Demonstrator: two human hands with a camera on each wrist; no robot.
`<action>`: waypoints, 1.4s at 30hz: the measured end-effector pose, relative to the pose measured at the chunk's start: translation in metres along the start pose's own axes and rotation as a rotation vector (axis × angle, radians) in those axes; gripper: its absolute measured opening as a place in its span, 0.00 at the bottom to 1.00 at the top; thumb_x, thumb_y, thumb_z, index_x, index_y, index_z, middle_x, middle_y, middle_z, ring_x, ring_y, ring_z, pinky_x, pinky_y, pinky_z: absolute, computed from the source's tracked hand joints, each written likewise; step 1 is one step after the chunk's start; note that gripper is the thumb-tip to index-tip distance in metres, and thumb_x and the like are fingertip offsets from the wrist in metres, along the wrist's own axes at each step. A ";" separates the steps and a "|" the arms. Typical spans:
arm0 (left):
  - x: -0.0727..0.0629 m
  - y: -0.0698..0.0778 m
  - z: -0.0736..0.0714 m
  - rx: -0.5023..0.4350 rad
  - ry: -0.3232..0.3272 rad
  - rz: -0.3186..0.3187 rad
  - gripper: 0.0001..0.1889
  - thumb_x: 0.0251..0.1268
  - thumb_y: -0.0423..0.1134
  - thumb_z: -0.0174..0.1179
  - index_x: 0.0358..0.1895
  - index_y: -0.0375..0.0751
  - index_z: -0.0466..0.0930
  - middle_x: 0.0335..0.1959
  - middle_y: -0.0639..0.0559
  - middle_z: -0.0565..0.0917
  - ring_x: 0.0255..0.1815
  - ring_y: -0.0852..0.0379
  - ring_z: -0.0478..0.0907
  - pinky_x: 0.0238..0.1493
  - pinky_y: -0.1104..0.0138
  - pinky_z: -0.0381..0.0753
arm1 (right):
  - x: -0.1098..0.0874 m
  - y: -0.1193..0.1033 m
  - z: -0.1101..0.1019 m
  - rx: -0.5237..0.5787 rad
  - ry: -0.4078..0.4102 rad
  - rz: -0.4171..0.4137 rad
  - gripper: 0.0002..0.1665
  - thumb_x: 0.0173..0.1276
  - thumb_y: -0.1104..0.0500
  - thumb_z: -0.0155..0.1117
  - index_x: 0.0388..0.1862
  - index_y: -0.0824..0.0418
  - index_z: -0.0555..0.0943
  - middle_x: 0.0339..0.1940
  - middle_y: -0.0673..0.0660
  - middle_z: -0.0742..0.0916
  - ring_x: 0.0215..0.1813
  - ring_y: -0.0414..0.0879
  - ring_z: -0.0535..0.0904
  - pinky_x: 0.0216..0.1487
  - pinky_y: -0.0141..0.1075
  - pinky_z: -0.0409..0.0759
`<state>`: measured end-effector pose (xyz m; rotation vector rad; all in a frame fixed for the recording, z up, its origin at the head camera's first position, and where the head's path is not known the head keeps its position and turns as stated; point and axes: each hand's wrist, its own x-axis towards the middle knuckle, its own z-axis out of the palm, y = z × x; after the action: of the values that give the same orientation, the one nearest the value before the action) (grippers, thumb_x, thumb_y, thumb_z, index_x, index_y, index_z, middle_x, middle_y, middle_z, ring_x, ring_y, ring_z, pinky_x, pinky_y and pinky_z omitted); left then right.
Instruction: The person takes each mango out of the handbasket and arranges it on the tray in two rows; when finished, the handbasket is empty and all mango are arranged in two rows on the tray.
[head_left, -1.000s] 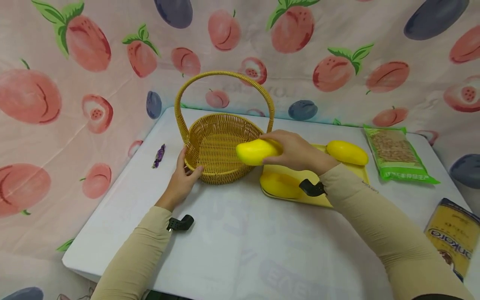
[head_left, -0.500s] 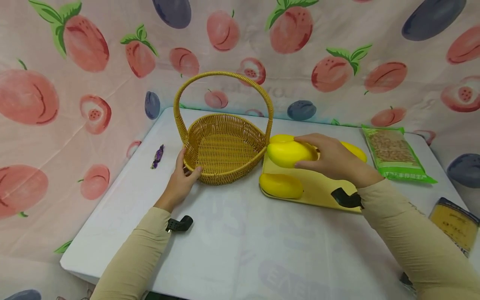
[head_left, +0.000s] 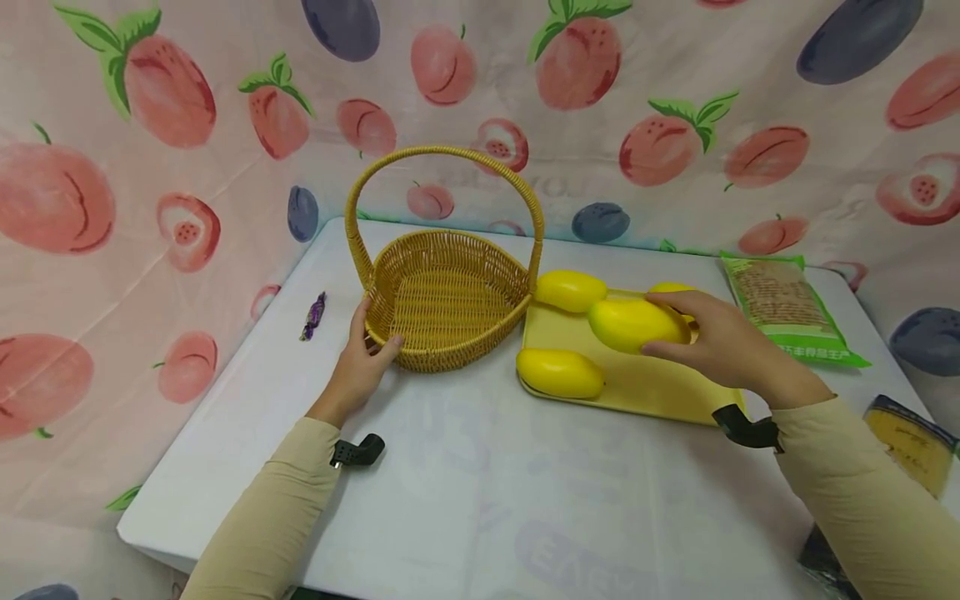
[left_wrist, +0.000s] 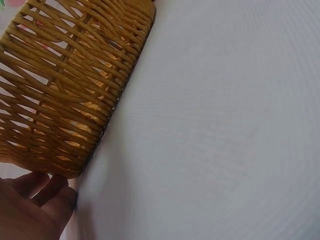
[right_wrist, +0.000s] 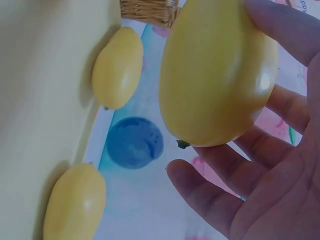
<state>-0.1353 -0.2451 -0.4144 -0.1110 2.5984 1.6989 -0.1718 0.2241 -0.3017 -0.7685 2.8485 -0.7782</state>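
Note:
My left hand [head_left: 356, 367] grips the left side of a woven basket [head_left: 450, 358] with a tall arched handle; its fingertips meet the basket's wall [left_wrist: 65, 95] in the left wrist view. Nothing lies inside the basket. My right hand [head_left: 727, 340] holds a yellow mango [head_left: 628, 326] above the yellow tray [head_left: 637, 390], thumb on one side and fingers on the other. One mango [head_left: 572, 290] lies at the tray's back left and another mango [head_left: 561, 372] at its front left. Behind my right hand a further mango [head_left: 671, 287] is mostly hidden.
A purple wrapped candy [head_left: 315, 317] lies left of the basket. At the back right is a green and brown food bag [head_left: 780, 304]. A gold and blue package [head_left: 911, 442] sits near the right edge, partly behind my sleeve. Fruit-print cloth [head_left: 465, 92] hangs behind the table.
My right hand has carried the mango rightward, from beside the basket's rim to over the tray, uncovering the mango at the back left. My left hand has stayed on the basket.

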 end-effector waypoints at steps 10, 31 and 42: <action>0.001 -0.003 0.000 -0.007 0.003 0.011 0.44 0.77 0.51 0.53 0.81 0.65 0.29 0.80 0.38 0.46 0.76 0.38 0.56 0.71 0.47 0.62 | -0.020 0.021 0.006 -0.038 0.008 0.039 0.44 0.65 0.43 0.72 0.70 0.70 0.71 0.62 0.68 0.79 0.51 0.59 0.74 0.49 0.55 0.76; 0.001 -0.002 -0.001 0.009 -0.015 -0.018 0.45 0.77 0.52 0.53 0.81 0.64 0.27 0.81 0.37 0.44 0.76 0.36 0.54 0.72 0.46 0.60 | -0.039 0.052 0.022 -0.044 -0.031 0.185 0.49 0.64 0.37 0.70 0.71 0.70 0.69 0.61 0.71 0.78 0.54 0.63 0.73 0.55 0.65 0.73; -0.019 0.037 -0.003 0.006 -0.039 -0.024 0.45 0.78 0.45 0.52 0.81 0.51 0.27 0.79 0.30 0.45 0.75 0.32 0.54 0.72 0.44 0.60 | -0.045 0.058 0.025 -0.049 -0.082 0.250 0.53 0.65 0.34 0.67 0.72 0.71 0.67 0.63 0.74 0.75 0.57 0.67 0.72 0.58 0.68 0.70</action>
<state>-0.1190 -0.2320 -0.3780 -0.1079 2.5635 1.6681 -0.1529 0.2780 -0.3546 -0.4255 2.8243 -0.6284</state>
